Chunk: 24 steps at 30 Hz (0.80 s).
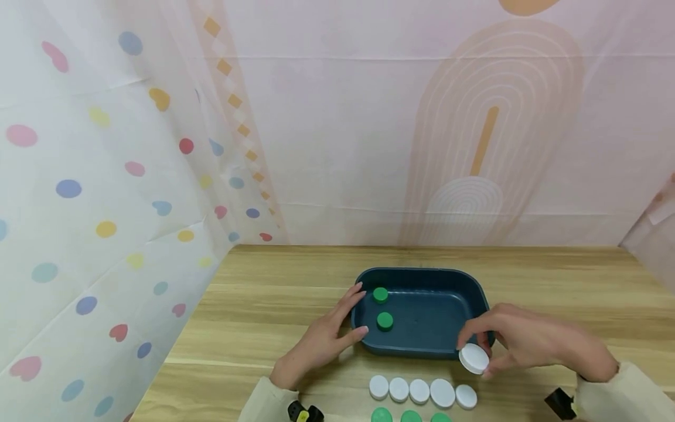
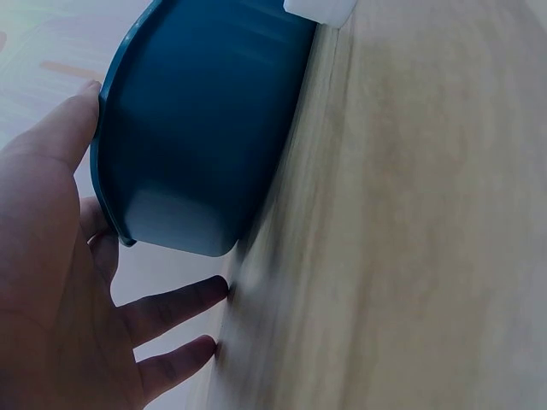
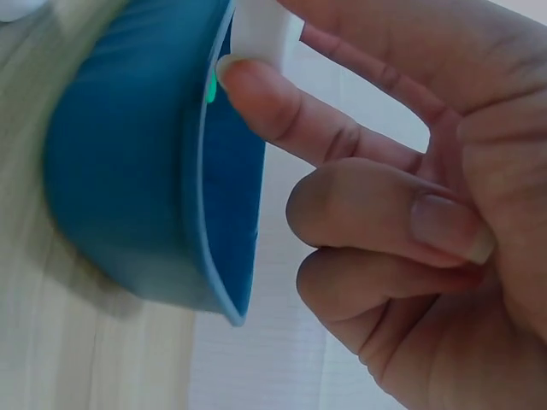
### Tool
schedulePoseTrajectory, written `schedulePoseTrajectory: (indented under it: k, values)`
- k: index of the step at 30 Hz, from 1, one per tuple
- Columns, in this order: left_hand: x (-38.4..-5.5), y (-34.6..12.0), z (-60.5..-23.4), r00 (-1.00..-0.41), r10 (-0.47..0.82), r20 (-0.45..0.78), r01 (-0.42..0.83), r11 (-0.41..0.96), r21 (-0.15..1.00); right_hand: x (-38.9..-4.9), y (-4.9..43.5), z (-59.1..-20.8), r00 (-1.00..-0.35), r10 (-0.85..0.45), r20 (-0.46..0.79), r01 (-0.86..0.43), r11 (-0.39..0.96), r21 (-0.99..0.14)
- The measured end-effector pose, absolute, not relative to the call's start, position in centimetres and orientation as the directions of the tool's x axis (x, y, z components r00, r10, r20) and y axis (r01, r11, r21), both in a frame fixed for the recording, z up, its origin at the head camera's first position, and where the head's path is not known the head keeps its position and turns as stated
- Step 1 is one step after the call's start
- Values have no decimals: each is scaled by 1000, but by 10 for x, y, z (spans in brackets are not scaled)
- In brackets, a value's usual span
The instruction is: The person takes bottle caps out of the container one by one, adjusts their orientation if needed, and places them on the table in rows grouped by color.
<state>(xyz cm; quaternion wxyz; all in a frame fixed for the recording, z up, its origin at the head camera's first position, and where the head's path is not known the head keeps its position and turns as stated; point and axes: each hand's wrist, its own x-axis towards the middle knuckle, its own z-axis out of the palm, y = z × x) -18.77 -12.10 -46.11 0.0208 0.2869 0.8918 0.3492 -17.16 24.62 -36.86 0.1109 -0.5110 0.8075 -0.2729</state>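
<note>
A dark blue rectangular basin (image 1: 422, 346) sits on the table, with two green caps (image 1: 385, 321) inside near its left end. My left hand (image 1: 321, 343) rests against that end, fingers spread and mostly straight, thumb touching the rim. Over the basin's front right corner, my right hand (image 1: 527, 340) pinches a white round cap (image 1: 473, 358) between thumb and fingertips. The right wrist view shows the white cap (image 3: 261, 34) partly, at rim height, with the remaining fingers curled into the palm. In front of the basin lies a row of white caps (image 1: 419, 391).
Nearest me is a row of green caps (image 1: 411, 416), cut by the head view's lower edge. The wood-grain table (image 1: 253, 305) meets a patterned cloth (image 1: 337, 146) at the back and on the left.
</note>
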Motion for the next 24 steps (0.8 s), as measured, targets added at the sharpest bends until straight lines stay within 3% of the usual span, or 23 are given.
schedulePoseTrajectory:
  k: [12,24]
  values:
    - [-188,-121,-460,-837,522,165,494,591,637,-145,271,-392,-543,-827,144,-770,422,-479]
    - [-188,-121,-462,-837,521,168,495,589,638,-134,278,-425,-608,-792,56,-659,464,-591]
